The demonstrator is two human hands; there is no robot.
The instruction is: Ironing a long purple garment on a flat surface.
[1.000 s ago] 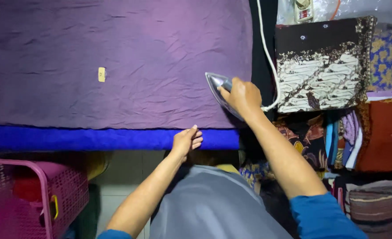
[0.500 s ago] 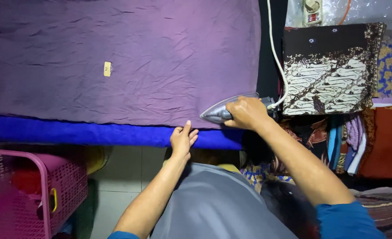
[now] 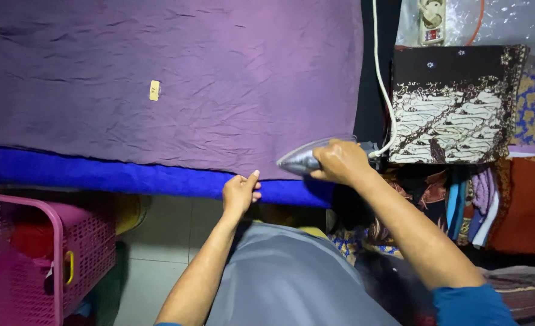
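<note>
A wrinkled purple cloth [image 3: 177, 84] with a small yellow label [image 3: 154, 90] lies spread over a blue-covered ironing surface [image 3: 98, 174]. My right hand [image 3: 340, 162] grips the handle of a silver clothes iron [image 3: 301, 160], which rests at the cloth's near right edge with its tip pointing left. A white cord [image 3: 381, 90] runs from the iron up to a power strip [image 3: 430, 21]. My left hand [image 3: 241, 193] pinches the near edge of the cloth and blue cover, just left of the iron.
A pink plastic laundry basket [image 3: 44, 253] stands at the lower left on a tiled floor. Folded patterned fabrics [image 3: 454, 108] are stacked at the right, with more folded clothes [image 3: 479, 205] below them. My grey-clad lap [image 3: 285, 278] fills the bottom centre.
My right hand has drawn the iron from the middle-right of the cloth toward me, down to its near edge. My left hand has stayed at the cloth's edge.
</note>
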